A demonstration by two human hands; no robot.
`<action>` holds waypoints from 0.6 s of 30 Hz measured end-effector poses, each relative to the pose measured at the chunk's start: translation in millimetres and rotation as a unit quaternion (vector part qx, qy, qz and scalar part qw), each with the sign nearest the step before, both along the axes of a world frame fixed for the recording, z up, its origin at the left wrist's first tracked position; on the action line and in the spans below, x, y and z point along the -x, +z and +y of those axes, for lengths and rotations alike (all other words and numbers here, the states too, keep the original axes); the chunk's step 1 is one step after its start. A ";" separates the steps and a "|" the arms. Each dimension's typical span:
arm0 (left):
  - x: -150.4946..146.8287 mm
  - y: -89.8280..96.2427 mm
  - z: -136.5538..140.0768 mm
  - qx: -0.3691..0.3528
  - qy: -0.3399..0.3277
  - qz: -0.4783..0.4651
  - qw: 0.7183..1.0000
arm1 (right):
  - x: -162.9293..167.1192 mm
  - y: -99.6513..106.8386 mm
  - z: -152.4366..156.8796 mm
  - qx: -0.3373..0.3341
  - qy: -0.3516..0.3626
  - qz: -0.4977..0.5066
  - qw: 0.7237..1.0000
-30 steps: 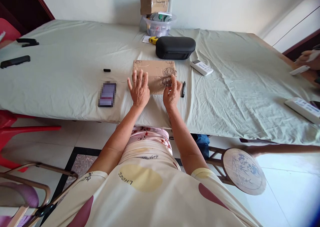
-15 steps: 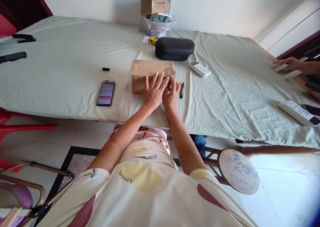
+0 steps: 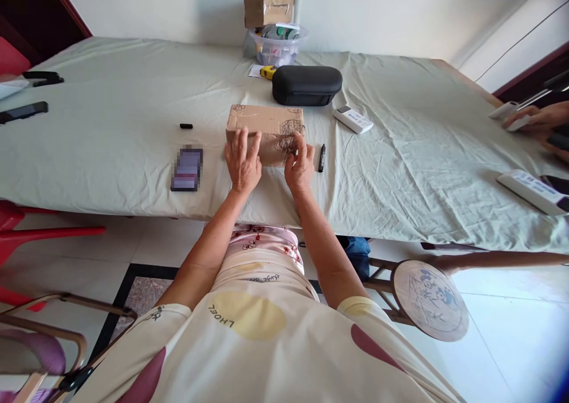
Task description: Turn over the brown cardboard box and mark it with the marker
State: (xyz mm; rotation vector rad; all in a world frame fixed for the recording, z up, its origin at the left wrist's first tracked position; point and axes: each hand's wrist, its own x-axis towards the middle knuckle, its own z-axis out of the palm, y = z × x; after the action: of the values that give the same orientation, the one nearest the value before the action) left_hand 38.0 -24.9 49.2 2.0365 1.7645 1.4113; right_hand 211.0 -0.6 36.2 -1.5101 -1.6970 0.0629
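Presently I'm viewing the broad surface (image 3: 391, 172), its grey-green cloth covering creasing into soft ridges. Near its front edge, the box (image 3: 267, 118) is sitting between the two hands, squared and corrugated, its brown cardboard showing dark, looping scribbles (image 3: 291, 125) at the right end and more in the far corners. Behind it, to the right, the case (image 3: 306, 84) is lying, long, rounded and matte black. Now I'm noting the change: the left hand (image 3: 245, 169) is no longer crowding the right but is resting at the box's left, fingers loosely extended over the front edge. That is leaving the front face exposed between the hands and, I judge, steadying the box from both ends. The right hand (image 3: 301, 169) is curling thumb and fingers close at the right front; I can't tell whether they're pinching anything. The phone (image 3: 187, 169) is lying flat at left, its screen blurred. Just beside the right hand, the slim black marker (image 3: 322, 158) is lying, while a stubby black piece (image 3: 186, 126) is resting beyond the phone.
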 end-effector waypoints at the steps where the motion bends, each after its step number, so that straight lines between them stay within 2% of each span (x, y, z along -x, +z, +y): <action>1: 4.4 -5.2 0.9 -0.001 0.012 -0.012 1.000 | 0.3 -0.5 0.2 0.004 0.004 0.001 1.000; 5: 19.7 -28.2 10.3 0.007 0.060 -0.082 0.995 | -0.4 -5.9 2.8 0.011 0.017 -0.002 1.000; 8: 28.3 -39.4 18.9 0.012 0.066 -0.121 0.990 | -1.6 -10.0 4.8 0.003 0.018 -0.015 1.000; 14: 34.5 -46.2 26.4 0.018 0.048 -0.131 0.990 | -1.2 -8.6 3.1 0.004 0.015 -0.018 1.000; 18: 35.6 -52.4 30.0 0.047 0.051 -0.150 0.986 | -1.7 -9.0 2.4 0.010 0.021 -0.021 1.000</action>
State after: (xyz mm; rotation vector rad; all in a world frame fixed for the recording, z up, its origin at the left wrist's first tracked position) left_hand 2.3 5.2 -3.2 1.6094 1.7858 1.5352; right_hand 212.8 1.8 27.1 -1.5005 -1.7663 0.0690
